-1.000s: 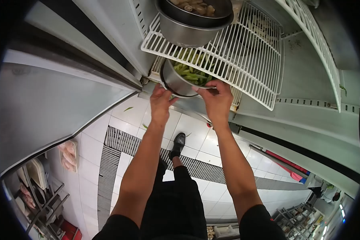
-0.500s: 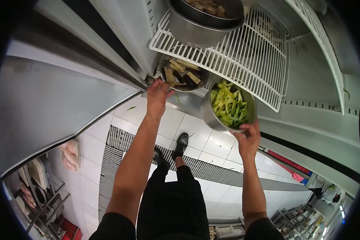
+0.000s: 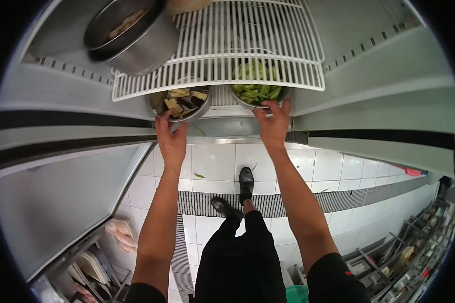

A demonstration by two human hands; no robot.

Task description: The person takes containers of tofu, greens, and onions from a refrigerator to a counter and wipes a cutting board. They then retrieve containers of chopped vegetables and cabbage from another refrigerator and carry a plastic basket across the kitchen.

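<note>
Gripping two bowls (image 3: 181, 103) (image 3: 258, 93), two hands (image 3: 171, 137) (image 3: 274, 123)

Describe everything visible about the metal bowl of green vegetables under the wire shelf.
The bowl of green vegetables is a round container of what looks like stainless steel, filled with cut green pieces, sliced peppers or beans by their look. It sits upright on the lower level of an open fridge, mostly tucked beneath the white wire shelf, so only its front rim and part of the contents show. The right hand touches its front edge. A second bowl of darker strips stands apart to its left.
</note>
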